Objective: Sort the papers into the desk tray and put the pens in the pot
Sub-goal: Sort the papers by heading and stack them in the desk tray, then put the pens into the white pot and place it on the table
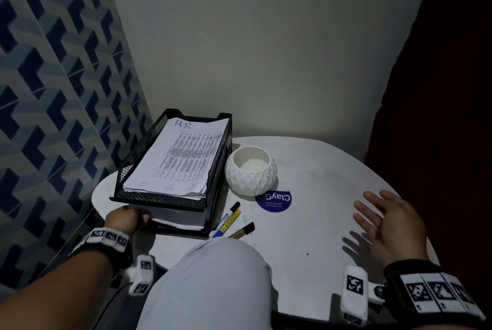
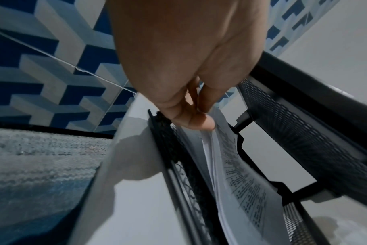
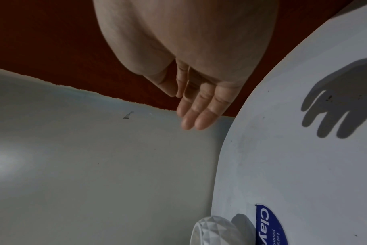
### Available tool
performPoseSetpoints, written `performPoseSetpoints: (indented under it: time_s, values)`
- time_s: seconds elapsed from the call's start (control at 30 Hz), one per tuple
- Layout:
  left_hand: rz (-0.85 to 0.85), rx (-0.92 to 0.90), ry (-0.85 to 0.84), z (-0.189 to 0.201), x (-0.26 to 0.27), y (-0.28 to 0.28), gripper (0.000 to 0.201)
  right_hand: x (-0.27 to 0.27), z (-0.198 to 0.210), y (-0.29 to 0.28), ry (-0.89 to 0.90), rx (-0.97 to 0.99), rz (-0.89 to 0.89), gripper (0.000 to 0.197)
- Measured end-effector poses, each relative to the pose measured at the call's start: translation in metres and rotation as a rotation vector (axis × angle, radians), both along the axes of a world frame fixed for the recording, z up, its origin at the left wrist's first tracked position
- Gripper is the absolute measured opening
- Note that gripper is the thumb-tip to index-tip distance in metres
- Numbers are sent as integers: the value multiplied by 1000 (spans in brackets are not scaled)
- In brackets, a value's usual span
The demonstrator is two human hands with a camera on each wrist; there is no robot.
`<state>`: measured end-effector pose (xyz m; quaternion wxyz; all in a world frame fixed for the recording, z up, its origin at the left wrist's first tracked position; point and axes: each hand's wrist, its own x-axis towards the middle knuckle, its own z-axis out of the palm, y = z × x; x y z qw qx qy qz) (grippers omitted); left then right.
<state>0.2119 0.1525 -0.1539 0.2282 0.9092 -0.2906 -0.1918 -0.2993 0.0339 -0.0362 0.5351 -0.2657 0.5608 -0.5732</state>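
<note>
A black mesh two-tier desk tray (image 1: 159,198) stands at the table's back left. Its top tier holds a stack of printed papers (image 1: 183,156) marked "H.R.". More papers (image 1: 181,216) lie in the lower tier. My left hand (image 1: 138,219) is at that tier's front left corner and pinches the edge of these papers (image 2: 241,182) between thumb and fingers (image 2: 199,122). An empty white faceted pot (image 1: 250,170) sits right of the tray. Several pens (image 1: 229,219) lie in front of the tray. My right hand (image 1: 383,218) hovers flat over the table's right side, holding nothing.
A round purple sticker (image 1: 274,202) lies on the white table (image 1: 319,249) by the pot, with paper clips (image 1: 251,208) near the pens. My knee in grey trousers (image 1: 213,284) overlaps the table's front edge. A patterned blue wall (image 1: 53,90) is at the left.
</note>
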Motion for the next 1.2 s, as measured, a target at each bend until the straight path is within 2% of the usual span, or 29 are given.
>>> performPoseSetpoints:
  time_s: [0.07,0.2,0.27,0.37,0.43,0.5,0.57,0.63,0.7,0.8,0.93,1.0,1.1,1.2]
  values:
    - [-71,50,-37,-2,5,-11,37,2,-1,1,17,4,8,33]
    - [-30,22,36,-17,9,-23,41,5,-4,0,52,15,7,34]
    - [-7,-64,114,-14,2,-22,41,6,-5,-1,64,17,9,34]
    - [86,-226,391,-13,4,-11,27,8,-4,0,69,16,22,34]
    - [139,-268,487,-15,9,2,11,10,-1,2,66,12,29,33]
    - [120,-275,531,-6,10,18,12,13,4,3,52,4,36,32]
    - [11,-224,494,14,11,35,14,16,11,5,35,-5,45,31]
    - [-191,-119,384,42,15,50,10,22,20,7,17,-27,64,30]
    - [-390,-23,283,83,13,61,13,28,30,10,2,-55,95,29]
    - [-571,66,163,150,-3,64,16,36,44,13,-3,-89,139,22]
    - [-705,-17,98,223,-42,44,10,37,67,11,29,-139,171,17]
    - [-785,-57,37,247,-66,23,15,33,75,7,64,-164,190,17]
    - [-877,-113,-25,255,-99,-20,11,24,76,5,148,-180,229,17]
    - [-916,-106,-89,230,-126,-72,15,13,55,1,171,-121,254,14]
